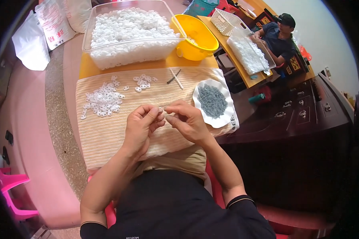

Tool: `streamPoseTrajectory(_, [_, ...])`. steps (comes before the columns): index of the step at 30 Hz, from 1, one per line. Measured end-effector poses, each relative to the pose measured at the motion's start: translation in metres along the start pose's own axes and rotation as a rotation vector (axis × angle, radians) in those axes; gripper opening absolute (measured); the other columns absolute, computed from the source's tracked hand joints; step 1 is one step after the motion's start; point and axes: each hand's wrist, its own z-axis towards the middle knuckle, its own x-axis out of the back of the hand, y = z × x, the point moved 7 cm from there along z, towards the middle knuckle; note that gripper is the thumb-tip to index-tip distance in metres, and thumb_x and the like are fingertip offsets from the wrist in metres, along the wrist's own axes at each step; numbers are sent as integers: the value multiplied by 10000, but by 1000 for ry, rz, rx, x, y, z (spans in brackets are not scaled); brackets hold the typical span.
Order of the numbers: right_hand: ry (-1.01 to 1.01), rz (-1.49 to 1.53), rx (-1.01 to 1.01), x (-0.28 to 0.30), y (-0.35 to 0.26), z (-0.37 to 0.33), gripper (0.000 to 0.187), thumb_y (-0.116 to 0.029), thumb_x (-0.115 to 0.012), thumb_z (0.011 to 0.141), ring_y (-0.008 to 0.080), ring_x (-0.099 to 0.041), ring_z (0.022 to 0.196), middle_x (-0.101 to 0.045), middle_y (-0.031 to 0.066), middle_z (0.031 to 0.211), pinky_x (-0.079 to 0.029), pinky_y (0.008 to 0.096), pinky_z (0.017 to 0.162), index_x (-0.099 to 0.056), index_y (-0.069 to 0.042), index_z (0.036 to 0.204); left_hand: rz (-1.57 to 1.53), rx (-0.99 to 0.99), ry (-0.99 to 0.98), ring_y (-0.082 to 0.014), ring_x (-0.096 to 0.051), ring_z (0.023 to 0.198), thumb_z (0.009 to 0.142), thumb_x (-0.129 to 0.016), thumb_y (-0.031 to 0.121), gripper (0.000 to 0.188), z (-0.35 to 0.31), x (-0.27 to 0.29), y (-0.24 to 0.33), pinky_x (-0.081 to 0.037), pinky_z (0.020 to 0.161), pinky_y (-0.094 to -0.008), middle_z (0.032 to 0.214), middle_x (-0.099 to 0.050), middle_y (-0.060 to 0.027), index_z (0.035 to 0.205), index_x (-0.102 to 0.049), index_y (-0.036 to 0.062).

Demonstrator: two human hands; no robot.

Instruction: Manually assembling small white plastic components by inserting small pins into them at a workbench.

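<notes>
Near the left edge of the cloth-covered surface (107, 139), a heap of white two-holed pieces (103, 98) lies loose and could scatter if brushed. The left hand (141, 124), midway between the side edges, pinches a small white piece (160, 110) between thumb and fingers; so narrow a hold could slip, dropping it. Crossed rods (179, 83) lie near the far edge and could roll if nudged. The right hand (185, 120), fingers bent, meets the left at the piece; whether it grips anything cannot be told. By the right edge, a scalloped dish (197, 96) holds dark slivers (212, 102); the right wrist, close beside it, could catch its rim and spill them.
</notes>
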Motion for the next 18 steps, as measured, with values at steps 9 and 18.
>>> streamPoseTrajectory(9, [353,-902,243,71,-11,-38,164,-48,-681,801,291,-608,828,-612,147,946,-498,348,725,-660,15,951,12,-30,36,-134,-650,799,914,-604,94,68,0,4,0,-566,731,-251,953,-665,-100,933,-597,29])
streamPoseTrajectory(18, [240,-1131,77,73,1,-51,294,-230,-667,837,355,-497,1079,-555,179,1114,-435,414,890,-654,1,1018,40,-9,42,-122,-644,781,899,-626,90,70,-2,3,-6,-568,729,-245,930,-664,-87,910,-609,23])
